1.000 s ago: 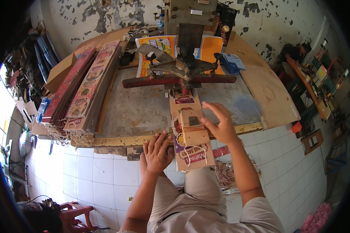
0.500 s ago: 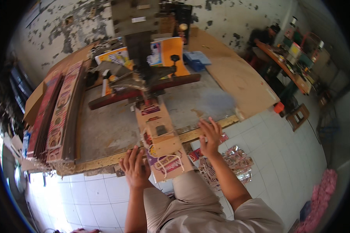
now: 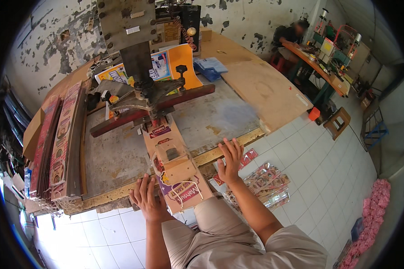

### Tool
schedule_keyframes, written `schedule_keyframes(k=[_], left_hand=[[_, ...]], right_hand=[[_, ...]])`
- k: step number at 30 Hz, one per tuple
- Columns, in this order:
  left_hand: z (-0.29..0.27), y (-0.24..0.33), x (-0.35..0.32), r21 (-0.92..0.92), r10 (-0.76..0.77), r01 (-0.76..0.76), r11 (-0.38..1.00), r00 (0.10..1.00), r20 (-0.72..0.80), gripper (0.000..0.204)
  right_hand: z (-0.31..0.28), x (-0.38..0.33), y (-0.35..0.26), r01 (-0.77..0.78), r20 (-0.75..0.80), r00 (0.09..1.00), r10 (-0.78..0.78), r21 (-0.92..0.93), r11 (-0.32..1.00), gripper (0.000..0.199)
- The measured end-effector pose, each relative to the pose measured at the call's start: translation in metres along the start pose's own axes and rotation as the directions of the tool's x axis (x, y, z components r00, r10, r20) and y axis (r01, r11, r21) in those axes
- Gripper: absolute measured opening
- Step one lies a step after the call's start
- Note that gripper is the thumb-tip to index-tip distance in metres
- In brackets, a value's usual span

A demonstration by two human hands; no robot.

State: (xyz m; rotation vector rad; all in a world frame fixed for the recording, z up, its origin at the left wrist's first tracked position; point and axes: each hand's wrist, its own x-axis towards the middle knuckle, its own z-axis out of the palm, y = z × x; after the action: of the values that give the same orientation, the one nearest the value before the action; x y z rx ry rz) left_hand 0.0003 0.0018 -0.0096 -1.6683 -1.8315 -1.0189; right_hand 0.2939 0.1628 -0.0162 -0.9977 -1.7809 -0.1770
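Observation:
A long printed cardboard strip (image 3: 184, 190) lies between my hands, sticking out over the front edge of the worktable (image 3: 202, 130). A white cord loop hangs on its near end, and a plain brown block or folded piece (image 3: 178, 170) sits on top of it. The far end runs beneath a press machine (image 3: 143, 103) with a dark red crossbar. To the left of the strip, my left hand (image 3: 148, 199) lies open at the table edge, fingers spread. My right hand (image 3: 231, 161) is open too, fingertips at the wooden edge right of the strip. Neither hand holds anything.
Tall stacks of printed cardboard strips (image 3: 67, 143) stand on the table's left. Behind the press are colourful printed sheets (image 3: 191, 67) and a blue box (image 3: 211, 71). Plastic-wrapped printed pieces (image 3: 260, 179) lie on the tiled floor. Another person (image 3: 292, 36) sits at a far bench.
The whole view has swung slightly to the right, so the table and press sit further left in it. Both hands stay open near the table edge, on either side of the strip.

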Motion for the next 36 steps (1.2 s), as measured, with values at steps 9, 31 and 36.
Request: schedule_keyframes(k=[9, 31, 36], left_hand=[[0.000, 0.000, 0.000, 0.000, -0.009, 0.009, 1.000, 1.000, 0.008, 0.053], [-0.044, -0.018, 0.021, -0.312, -0.007, 0.022, 0.950, 0.999, 0.052, 0.050], [-0.128, -0.069, 0.060, 0.106, 0.035, -0.028, 0.994, 0.998, -0.059, 0.062]], right_hand=[[0.003, -0.005, 0.001, -0.002, -0.011, 1.000, 0.002, 0.012, 1.000, 0.050], [0.001, -0.004, 0.004, -0.008, -0.006, 1.000, 0.008, 0.008, 1.000, 0.050], [0.009, -0.007, -0.002, 0.014, -0.003, 1.000, -0.013, 0.069, 0.998, 0.054]])
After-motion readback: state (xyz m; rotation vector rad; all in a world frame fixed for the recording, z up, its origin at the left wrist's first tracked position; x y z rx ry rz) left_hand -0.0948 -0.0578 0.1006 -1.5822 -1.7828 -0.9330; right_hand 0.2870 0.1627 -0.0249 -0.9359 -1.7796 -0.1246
